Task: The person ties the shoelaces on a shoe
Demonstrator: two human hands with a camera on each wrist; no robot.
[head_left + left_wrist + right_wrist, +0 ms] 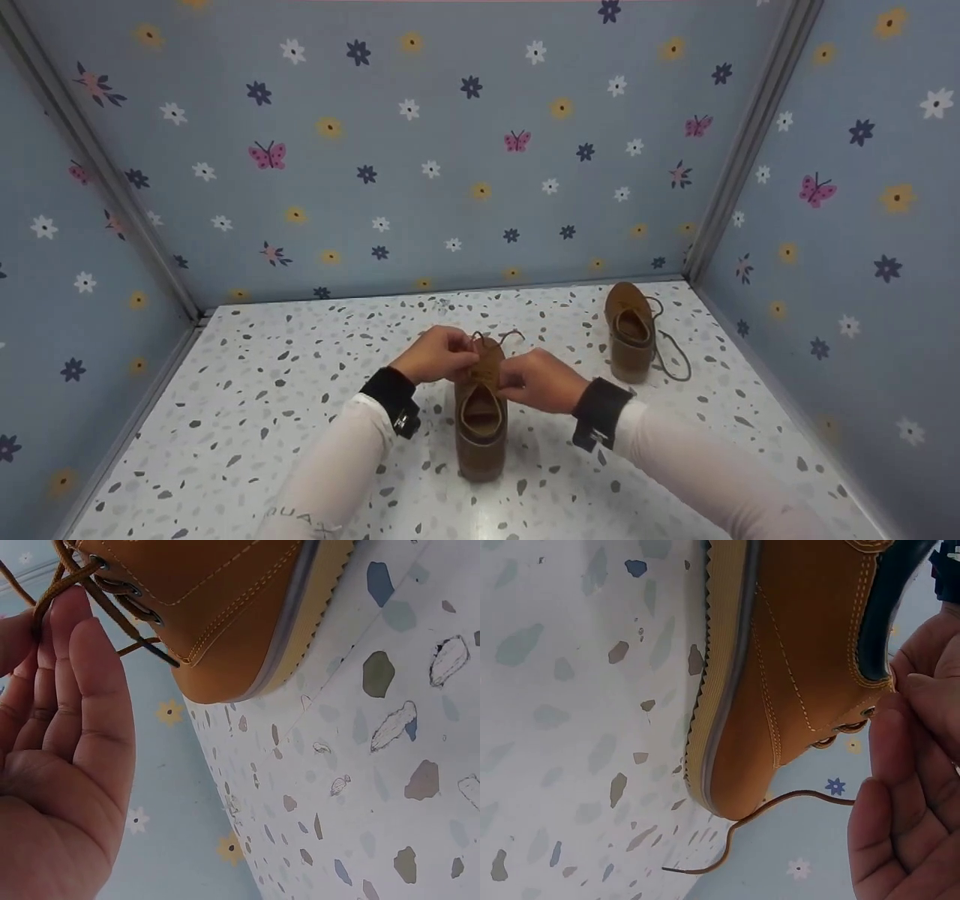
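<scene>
a tan shoe (481, 420) stands near the middle of the speckled table (247, 390), toe pointing far. the left hand (439, 354) pinches its brown lace (52, 592) at the eyelets, fingers curled around it. the right hand (538, 381) holds the other lace end (765, 821) (its tip trails on the table). a second shoe (630, 334) stands far right, well apart.
</scene>
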